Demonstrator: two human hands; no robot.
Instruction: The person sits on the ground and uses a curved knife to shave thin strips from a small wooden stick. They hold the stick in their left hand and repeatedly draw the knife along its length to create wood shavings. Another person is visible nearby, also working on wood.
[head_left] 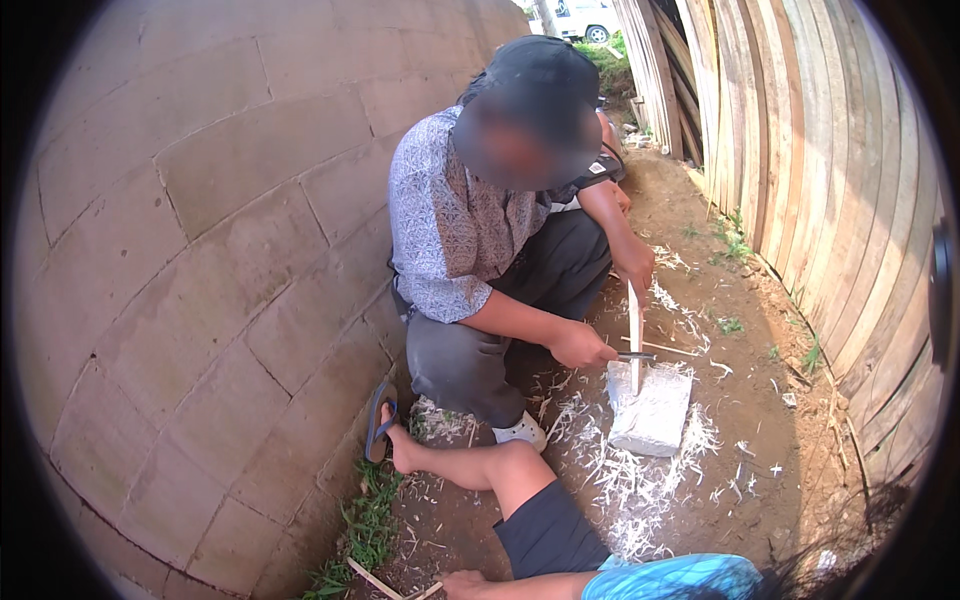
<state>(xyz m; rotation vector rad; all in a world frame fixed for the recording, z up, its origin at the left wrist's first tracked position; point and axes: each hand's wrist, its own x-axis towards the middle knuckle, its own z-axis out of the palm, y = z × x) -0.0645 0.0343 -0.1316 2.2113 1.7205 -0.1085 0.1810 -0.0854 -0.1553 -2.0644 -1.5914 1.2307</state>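
At the lower edge we note the wearer's left hand (465,583), low and partly cut off by the frame, beside thin pale sticks (375,580) on the dirt; the fingers are too small to read, so we cannot tell how far open it is or whether it grips one. The right hand is out of our view. A light-blue sleeve (675,577) covers the upper arm; just above lie dark shorts (550,535) and a bent bare leg (480,465), its foot in a flip-flop (378,425) near the wall. Farther out, a co-worker (440,230) in a patterned shirt and dark cap squats, one hand (635,262) closed round the top of a peeled stick (636,330), the other (585,345) closed on a knife (640,355) whose blade lies at the stick. The stick stands nearly upright, foot on a pale block (655,425). Curled shavings (620,490) litter the soil around it. We have a block wall (220,280) at left, a board fence (830,200) at right, and a white vehicle (590,20) beyond.
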